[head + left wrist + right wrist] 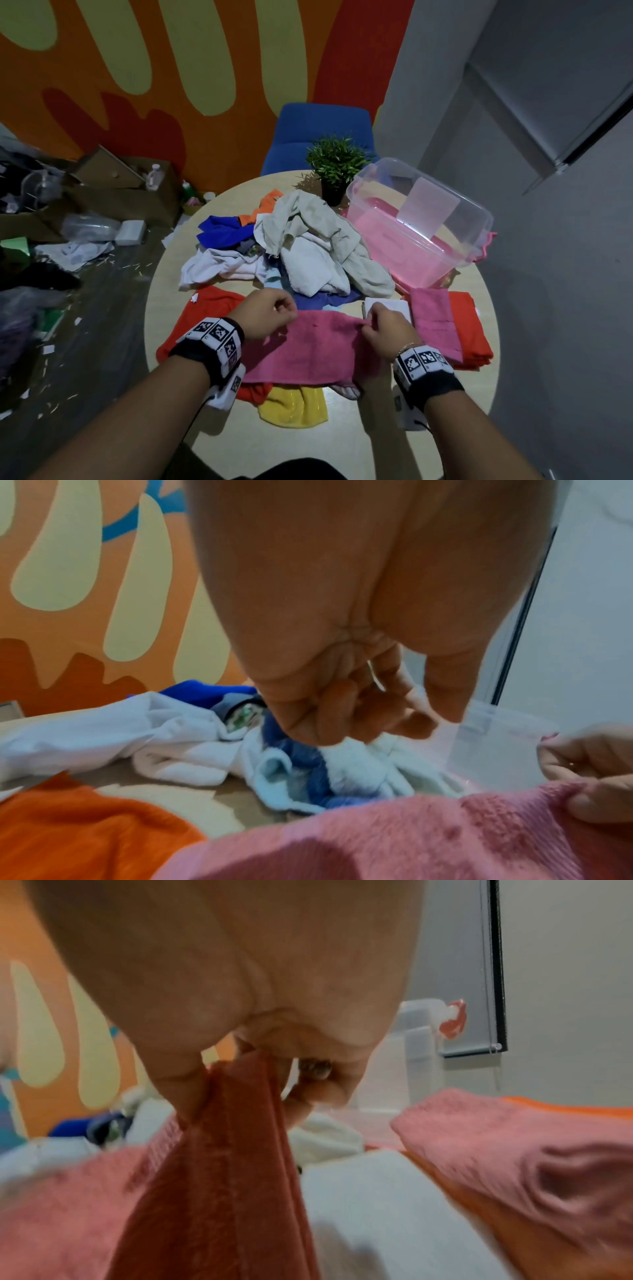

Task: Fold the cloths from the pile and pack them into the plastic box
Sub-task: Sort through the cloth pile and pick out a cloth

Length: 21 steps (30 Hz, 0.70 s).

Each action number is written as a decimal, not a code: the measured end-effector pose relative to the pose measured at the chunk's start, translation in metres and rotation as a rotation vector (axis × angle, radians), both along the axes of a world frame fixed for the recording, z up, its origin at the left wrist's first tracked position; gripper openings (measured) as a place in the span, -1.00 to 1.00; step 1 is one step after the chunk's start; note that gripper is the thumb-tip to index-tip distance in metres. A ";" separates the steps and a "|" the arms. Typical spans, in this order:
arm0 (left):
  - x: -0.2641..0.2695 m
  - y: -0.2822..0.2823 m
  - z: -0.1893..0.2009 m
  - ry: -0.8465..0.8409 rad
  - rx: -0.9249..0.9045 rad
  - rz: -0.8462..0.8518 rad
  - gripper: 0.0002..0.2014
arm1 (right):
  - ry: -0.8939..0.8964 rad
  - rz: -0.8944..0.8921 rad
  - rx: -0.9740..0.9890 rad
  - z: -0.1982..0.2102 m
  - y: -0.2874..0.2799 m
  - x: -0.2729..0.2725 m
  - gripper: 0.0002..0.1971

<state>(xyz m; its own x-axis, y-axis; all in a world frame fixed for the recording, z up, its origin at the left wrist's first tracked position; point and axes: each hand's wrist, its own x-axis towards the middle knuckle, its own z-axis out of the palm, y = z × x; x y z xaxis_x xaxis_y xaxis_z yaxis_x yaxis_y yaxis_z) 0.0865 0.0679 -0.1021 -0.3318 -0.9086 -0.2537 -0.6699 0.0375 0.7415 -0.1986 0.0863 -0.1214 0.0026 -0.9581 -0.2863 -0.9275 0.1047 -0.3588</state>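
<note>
1. R hand (pixel 385 329) grip: pinching far R corner of pink cloth (pixel 318 349).
2. L hand (pixel 270 313) grip: fingers curled at far L corner; contact w/ cloth unclear.
3. Pink cloth spread on worktop (pixel 342 442), over red cloth (pixel 202 311).
4. Pile (pixel 308 246) behind; plastic box (pixel 418 226) far R.

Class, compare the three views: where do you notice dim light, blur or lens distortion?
Head view: dim room, wide-angle bending at the edges, the round table bowed. Left wrist view: left hand soft and close, pink cloth blurred. Right wrist view: right hand out of focus, heavy smear across the foreground cloths.
</note>
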 end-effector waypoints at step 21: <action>-0.031 0.003 0.138 0.284 -0.659 0.211 -0.62 | -1.192 -0.038 -0.326 0.177 0.012 0.053 -0.65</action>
